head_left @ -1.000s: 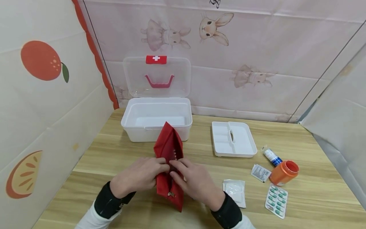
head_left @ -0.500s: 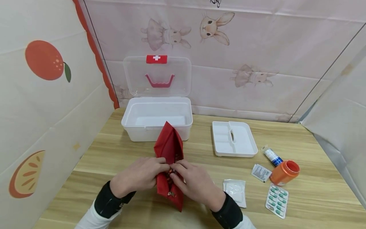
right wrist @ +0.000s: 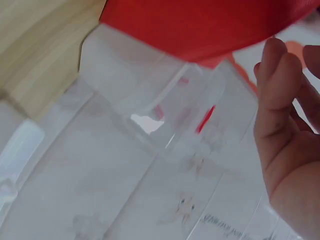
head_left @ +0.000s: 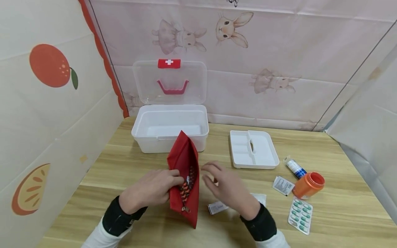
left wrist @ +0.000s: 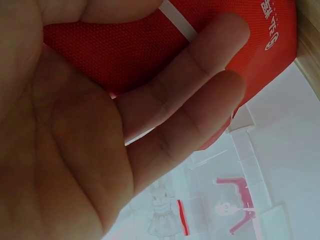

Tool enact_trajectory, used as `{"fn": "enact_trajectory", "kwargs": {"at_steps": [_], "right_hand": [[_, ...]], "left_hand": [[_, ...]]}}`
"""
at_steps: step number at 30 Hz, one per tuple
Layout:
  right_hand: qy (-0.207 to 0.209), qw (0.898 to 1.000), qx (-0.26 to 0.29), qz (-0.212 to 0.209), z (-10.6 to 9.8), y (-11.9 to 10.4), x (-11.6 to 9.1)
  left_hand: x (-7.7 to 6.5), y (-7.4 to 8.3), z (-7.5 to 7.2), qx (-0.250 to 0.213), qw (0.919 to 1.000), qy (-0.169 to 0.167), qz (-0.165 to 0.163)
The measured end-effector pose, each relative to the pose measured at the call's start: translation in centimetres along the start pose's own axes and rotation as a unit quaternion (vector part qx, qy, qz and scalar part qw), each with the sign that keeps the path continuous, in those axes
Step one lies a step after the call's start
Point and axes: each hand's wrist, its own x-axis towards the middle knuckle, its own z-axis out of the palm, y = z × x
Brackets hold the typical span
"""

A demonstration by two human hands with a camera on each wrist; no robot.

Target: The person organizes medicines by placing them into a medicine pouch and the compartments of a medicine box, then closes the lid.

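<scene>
A red zip pouch [head_left: 193, 210] stands upright in the middle of the table, its top spread apart. My left hand [head_left: 152, 187] grips the pouch's left edge, thumb inside. Orange-and-dark capsules in a blister pack [head_left: 185, 191] show within the pouch. The left wrist view has the palm close against the red fabric [left wrist: 125, 60], two fingers extended along it. Just right of the pouch, my right hand [head_left: 230, 187] hovers with loosely bent fingers and nothing in them. In the right wrist view its fingertips are right by the pouch's edge [right wrist: 195, 30].
Behind the pouch stands a clear-lidded white box [head_left: 170, 144], lid up. A divided white tray [head_left: 263, 151] lies at right. Beyond the right hand are a small packet [head_left: 217, 207], white packet [head_left: 260, 198], sachet [head_left: 283, 186], tube [head_left: 296, 168], orange bottle [head_left: 307, 187] and green-capsule blister pack [head_left: 299, 215].
My right hand has come out of the pouch and moved right, uncovering the capsules inside and a small packet on the table. The left hand keeps its grip.
</scene>
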Motion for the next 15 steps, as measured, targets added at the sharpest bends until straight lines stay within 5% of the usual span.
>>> {"fn": "enact_trajectory", "kwargs": {"at_steps": [5, 15], "right_hand": [[0.026, 0.994, -0.091, 0.062, -2.3, 2.1, -0.8], [-0.107, 0.949, -0.147, 0.258, -8.7, 4.3, -3.6]], "left_hand": [[0.0, 0.1, 0.0, 0.002, 0.9999, -0.010, -0.008], [0.1, 0.1, 0.0, -0.005, 0.9998, -0.018, -0.013]]}}
